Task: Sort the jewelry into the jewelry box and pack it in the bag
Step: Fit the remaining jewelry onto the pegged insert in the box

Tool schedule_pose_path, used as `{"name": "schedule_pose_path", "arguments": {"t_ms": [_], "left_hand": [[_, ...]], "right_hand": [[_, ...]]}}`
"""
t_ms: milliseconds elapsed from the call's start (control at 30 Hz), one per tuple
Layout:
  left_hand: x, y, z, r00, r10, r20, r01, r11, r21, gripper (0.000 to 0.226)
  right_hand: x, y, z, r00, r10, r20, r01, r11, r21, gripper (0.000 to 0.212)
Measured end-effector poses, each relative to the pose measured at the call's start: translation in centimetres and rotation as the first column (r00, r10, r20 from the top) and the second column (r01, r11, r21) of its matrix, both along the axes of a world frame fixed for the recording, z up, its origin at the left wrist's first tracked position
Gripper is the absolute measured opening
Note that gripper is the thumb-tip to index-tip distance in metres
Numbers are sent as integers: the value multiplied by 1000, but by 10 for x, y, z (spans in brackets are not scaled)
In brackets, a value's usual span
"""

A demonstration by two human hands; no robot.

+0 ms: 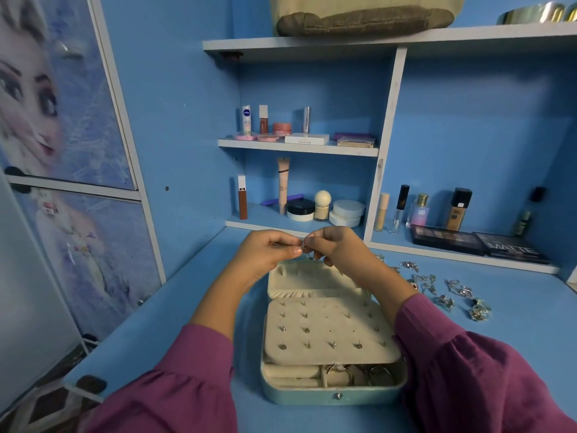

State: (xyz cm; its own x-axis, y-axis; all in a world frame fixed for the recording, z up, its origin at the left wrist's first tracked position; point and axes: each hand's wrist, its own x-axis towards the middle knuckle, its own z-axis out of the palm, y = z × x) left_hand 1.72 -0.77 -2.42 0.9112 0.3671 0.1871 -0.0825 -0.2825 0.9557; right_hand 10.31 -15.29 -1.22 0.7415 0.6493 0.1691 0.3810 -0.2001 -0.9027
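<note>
Head-camera view: a small silver jewelry piece (304, 246), too small to identify for certain, is being held up over the far edge of an open jewelry box (332, 335) on a blue desk (193, 307). The left hand (268, 250) and the right hand (335, 245) are meeting above the box, fingertips of both curled in and pinching the piece between them; part of it is dangling just below the fingers. Judging by its size, the piece is very light, thin and easily bent, and likely slippery, so it is calling for a fine fingertip pinch on its firmest part, not on any hanging chain or hook.

Below the hands, the box is lying open with its cream earring panel (331, 326) facing up, many small studs already sitting in its rows of holes. Under the panel's near edge, front compartments are showing ring rolls and a tangle of metallic pieces. More loose jewelry (443, 292), silver chains, rings and ornaments, is lying scattered on the desk just to the right of the box, well apart from the hands, so sorting appears unfinished.

Purple sleeves (468, 370) are framing the scene. Behind, blue shelves are holding cosmetics (293, 195), with dark eyeshadow palettes (477, 243) to the right. A padded olive bag (365, 20) is resting on the top shelf, possibly the one meant for packing.
</note>
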Motion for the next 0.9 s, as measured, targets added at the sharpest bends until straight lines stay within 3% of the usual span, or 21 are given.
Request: {"name": "schedule_pose_path", "arguments": {"t_ms": [133,300,500,633,767,900], "left_hand": [[2,5,-2,998,49,-30,-48,999,22,6],[-5,13,-2,999,-10,-35,10,1000,5,5],[-11,17,-4,990,-41,-137,58,991,118,5],[-9,20,-7,995,42,-92,-27,988,155,6],[2,24,-17,985,165,-45,-141,932,333,7],[13,18,-27,964,261,-46,-193,811,552,11]], "right_hand": [[3,0,-4,998,20,-59,-20,1000,-11,17],[4,-2,-1,971,213,-106,-228,960,-160,13],[8,0,-3,957,269,-110,-289,918,-272,7],[8,0,-4,964,253,-84,-266,882,-390,10],[8,0,-4,966,253,-57,-253,871,-420,8],[8,1,-6,969,246,-29,-233,869,-435,9]]}}
